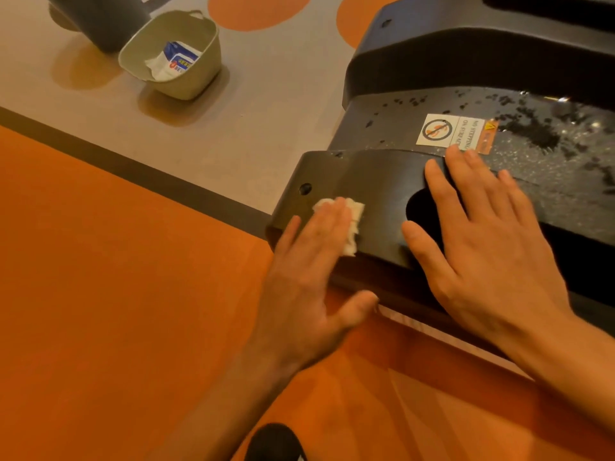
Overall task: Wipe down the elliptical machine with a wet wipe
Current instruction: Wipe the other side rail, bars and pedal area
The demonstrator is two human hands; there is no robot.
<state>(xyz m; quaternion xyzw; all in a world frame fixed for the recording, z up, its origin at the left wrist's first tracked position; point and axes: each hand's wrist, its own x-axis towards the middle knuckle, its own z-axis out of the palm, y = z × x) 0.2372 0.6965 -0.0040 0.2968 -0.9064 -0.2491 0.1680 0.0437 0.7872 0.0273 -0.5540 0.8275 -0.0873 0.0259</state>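
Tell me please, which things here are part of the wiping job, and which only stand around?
Part of the job:
- wet wipe under the left hand
- elliptical base cover, with the right hand flat on it
- wipe pack in the beige basket

Only standing around:
- dark bin
- warning sticker

Floor point(116, 294) left open; basket point(186, 84) far back.
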